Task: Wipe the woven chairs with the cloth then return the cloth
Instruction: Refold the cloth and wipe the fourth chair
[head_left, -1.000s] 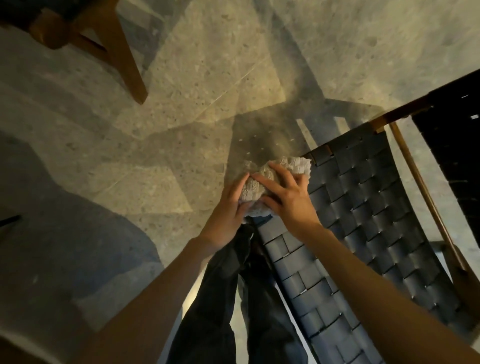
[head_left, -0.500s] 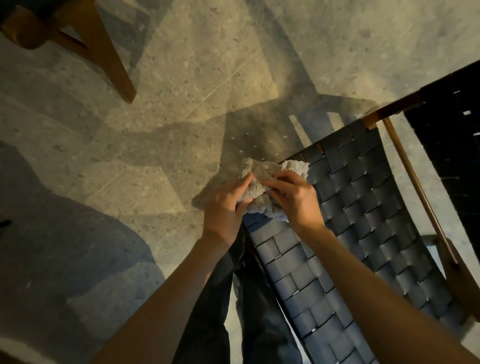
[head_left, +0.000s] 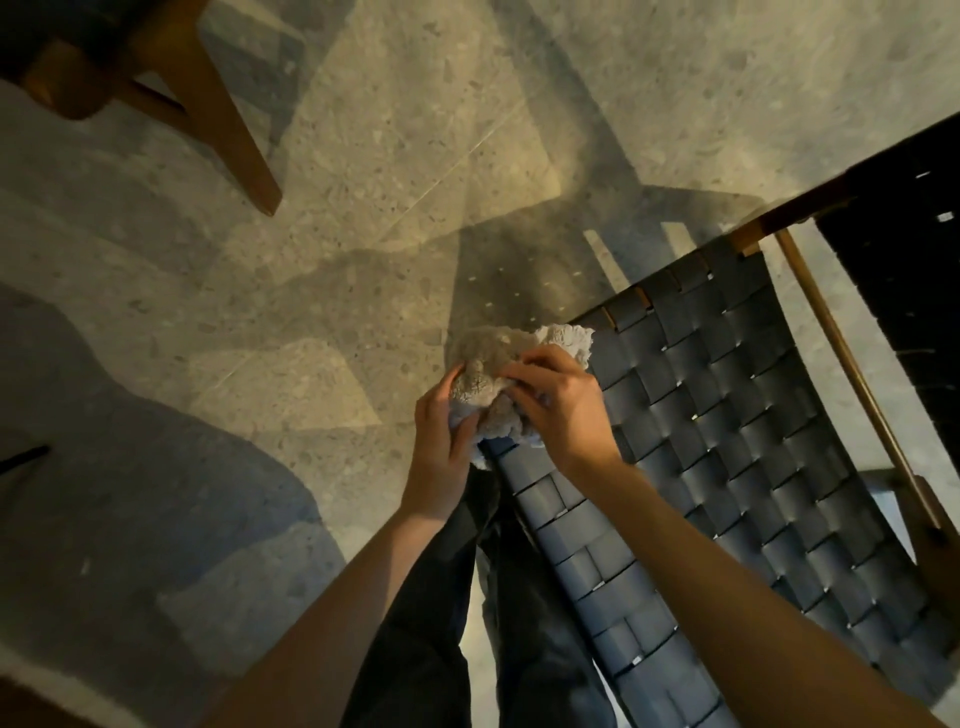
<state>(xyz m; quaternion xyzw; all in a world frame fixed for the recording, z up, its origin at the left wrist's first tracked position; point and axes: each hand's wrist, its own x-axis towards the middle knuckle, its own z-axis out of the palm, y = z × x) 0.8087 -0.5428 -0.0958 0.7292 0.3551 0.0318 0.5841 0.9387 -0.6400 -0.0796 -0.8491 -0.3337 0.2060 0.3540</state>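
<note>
A crumpled grey cloth (head_left: 498, 358) is bunched between both hands at the near left corner of the woven chair (head_left: 727, 426), whose dark grey straps sit in a wooden frame. My left hand (head_left: 441, 441) grips the cloth from the left, fingers curled into its folds. From the right, my right hand (head_left: 561, 405) holds it with fingertips pinching the top. The cloth's far edge rests on the chair's strap edge.
A second dark woven chair (head_left: 904, 291) stands at the right edge. Another chair's wooden leg (head_left: 228, 130) slants across the upper left. My dark trousers (head_left: 467, 623) are below the hands. The speckled stone floor (head_left: 363, 208) spreads around.
Both hands have kept gathering the cloth into a tighter bunch at the chair's corner. My right hand's fingers went from spread over it to pinching it.
</note>
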